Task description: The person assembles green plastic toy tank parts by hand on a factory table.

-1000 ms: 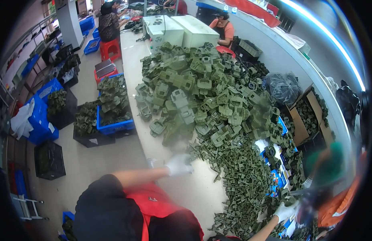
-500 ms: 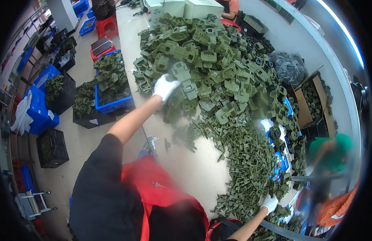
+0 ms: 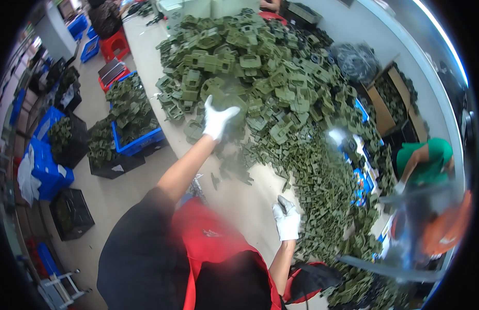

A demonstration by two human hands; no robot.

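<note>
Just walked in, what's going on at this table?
A person is sorting by hand through green parts: the gloved left hand, fingers spread, is at the near edge of a heap of larger green parts. The gloved right hand is curled over the pale table, beside small green parts; whether it holds anything is unclear.

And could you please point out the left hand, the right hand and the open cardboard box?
Left hand [image 3: 217,120], head view: middle of the white glove.
Right hand [image 3: 287,222], head view: middle of the white glove.
Open cardboard box [image 3: 380,112], head view: its brown left side.
</note>
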